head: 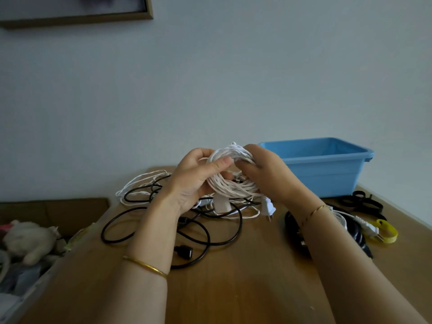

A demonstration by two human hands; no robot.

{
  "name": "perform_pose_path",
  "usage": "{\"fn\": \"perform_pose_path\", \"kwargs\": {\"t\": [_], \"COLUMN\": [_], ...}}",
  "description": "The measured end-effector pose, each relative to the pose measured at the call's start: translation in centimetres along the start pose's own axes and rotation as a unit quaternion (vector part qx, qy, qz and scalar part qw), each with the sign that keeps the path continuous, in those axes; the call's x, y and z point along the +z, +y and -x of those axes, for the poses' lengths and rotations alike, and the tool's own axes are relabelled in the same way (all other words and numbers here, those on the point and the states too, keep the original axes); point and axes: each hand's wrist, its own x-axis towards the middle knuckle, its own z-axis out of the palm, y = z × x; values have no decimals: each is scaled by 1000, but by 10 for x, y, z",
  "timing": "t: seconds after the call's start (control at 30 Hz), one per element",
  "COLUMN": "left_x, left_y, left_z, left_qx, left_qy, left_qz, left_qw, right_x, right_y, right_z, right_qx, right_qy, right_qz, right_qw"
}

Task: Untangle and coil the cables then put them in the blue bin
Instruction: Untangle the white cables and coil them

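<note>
Head view, left to right: we see loose white loops [140, 183] lying on the wooden table [245, 277], tangled with a black cable [163, 232]. Whether those loops belong to the bundle we hold, we cannot tell.

Above them our left hand [196, 178] grips the white coil [233, 183], thumb pressed across the strands and fingers curled behind. The coil is held above the table between both hands, its ring facing us, with the long axis sloping down to the right. Our right hand [264, 174] wraps its fingers over the coil's upper right side. A white plug [267, 208] dangles below that hand.

The blue bin [327, 169] stands right of the coil and farther back, near the right hand. We judge the right hand better placed to carry the coil there, once any trailing end is free.
</note>
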Motion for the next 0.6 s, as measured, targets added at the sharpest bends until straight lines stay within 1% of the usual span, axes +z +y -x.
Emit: {"fn": "perform_pose_path", "kwargs": {"t": [0.1, 0.13, 0.2, 0.33, 0.4, 0.5, 0.6], "left_x": [-4, -5, -5, -2, 0, 1, 0], "left_y": [3, 4, 5, 3, 0, -3, -3], "left_z": [-1, -2, -1, 1, 0, -2, -1], "left_qx": [35, 49, 58, 70, 69, 73, 72], "left_qy": [17, 22, 6, -36, -42, -44, -37], "left_qz": [-160, -193, -212, -205, -162, -92, -63], "left_qw": [986, 980, 975, 976, 983, 992, 995], "right_x": [0, 1, 1, -1, 0, -3, -7], "right_y": [-3, -4, -5, -3, -1, -4, -7], "right_z": [1, 1, 1, 1, 2, 5, 8], "right_qx": [-27, -34, -45, -38, -30, 7, 20], "right_qy": [-35, -37, -29, -10, 13, 45, 6], "right_qz": [32, 35, 42, 48, 20, -109, -197], "right_qw": [998, 998, 998, 998, 999, 993, 980]}}
